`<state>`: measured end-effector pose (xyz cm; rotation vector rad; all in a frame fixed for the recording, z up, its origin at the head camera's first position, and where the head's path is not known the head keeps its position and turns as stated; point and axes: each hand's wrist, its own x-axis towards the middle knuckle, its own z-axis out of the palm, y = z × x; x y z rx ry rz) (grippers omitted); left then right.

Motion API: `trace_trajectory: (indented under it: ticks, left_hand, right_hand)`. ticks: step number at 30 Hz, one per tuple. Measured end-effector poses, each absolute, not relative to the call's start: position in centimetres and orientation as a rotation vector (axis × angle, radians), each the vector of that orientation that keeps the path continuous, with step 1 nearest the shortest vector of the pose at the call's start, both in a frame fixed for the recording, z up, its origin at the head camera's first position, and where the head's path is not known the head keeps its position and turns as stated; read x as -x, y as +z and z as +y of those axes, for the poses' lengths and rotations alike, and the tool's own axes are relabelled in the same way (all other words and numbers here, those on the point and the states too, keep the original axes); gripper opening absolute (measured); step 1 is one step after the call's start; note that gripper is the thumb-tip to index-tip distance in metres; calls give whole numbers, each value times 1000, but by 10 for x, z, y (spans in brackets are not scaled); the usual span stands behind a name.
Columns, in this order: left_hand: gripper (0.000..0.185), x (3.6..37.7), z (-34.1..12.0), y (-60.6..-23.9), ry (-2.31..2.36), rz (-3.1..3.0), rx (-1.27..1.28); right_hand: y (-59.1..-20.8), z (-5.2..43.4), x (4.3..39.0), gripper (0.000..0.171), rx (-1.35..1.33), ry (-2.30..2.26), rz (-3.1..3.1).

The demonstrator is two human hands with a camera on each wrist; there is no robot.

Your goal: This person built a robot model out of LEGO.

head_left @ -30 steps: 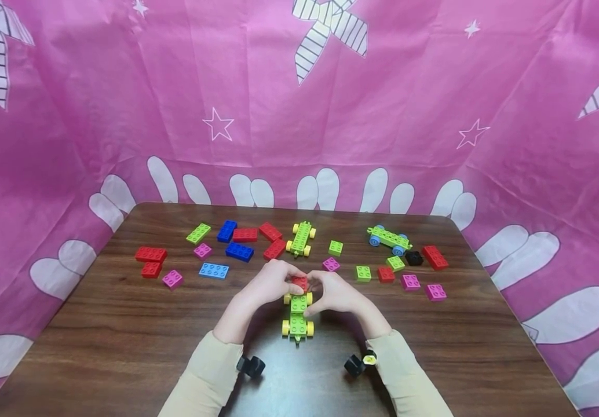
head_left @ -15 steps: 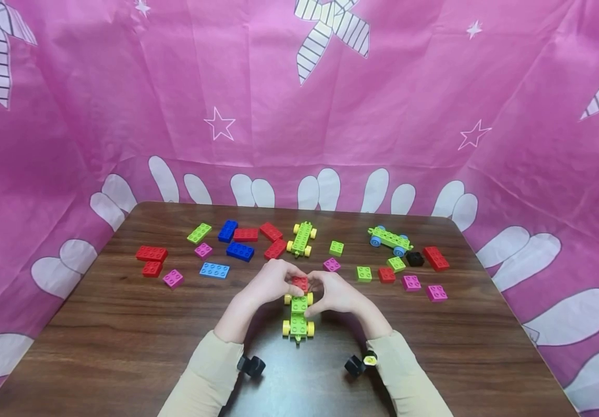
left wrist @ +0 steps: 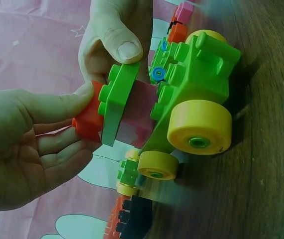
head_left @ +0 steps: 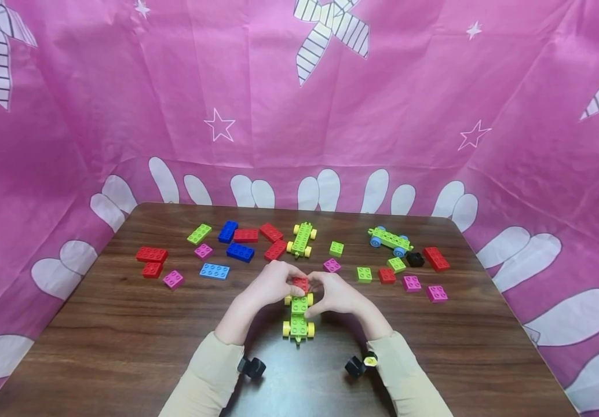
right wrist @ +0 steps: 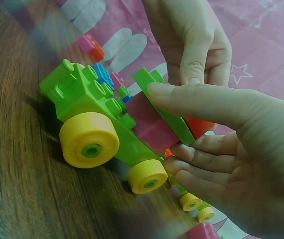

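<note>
A green toy car base (head_left: 298, 329) with yellow wheels stands at the near middle of the table. On it sits a pink brick (left wrist: 138, 112), topped by a long green brick (left wrist: 118, 107) whose near end overhangs the base. A red brick (left wrist: 88, 119) rests on the green one at the far end. My left hand (head_left: 273, 282) pinches the red brick between thumb and fingers. With its thumb on the green brick's near part and fingers curled at the far end, my right hand (head_left: 338, 293) holds the green brick. Both hands partly hide the stack in the head view.
Loose bricks lie across the table's far half, among them a light blue brick (head_left: 214, 271), a black brick (head_left: 415, 259) and a red brick (head_left: 436, 258). Two more car bases stand behind, one yellow-wheeled (head_left: 302, 238), one blue-wheeled (head_left: 390, 239). Pink cloth (head_left: 299, 145) surrounds the table.
</note>
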<state>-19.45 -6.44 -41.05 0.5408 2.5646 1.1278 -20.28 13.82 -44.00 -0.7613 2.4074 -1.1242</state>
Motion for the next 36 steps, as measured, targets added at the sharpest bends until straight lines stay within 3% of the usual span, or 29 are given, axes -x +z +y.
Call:
trace_trajectory:
  ticks: [36]
  left_hand:
    - [33,192,-62,-407,1109,2580,-519]
  right_hand:
    - [-439,138,202,60,779,-1108,2435]
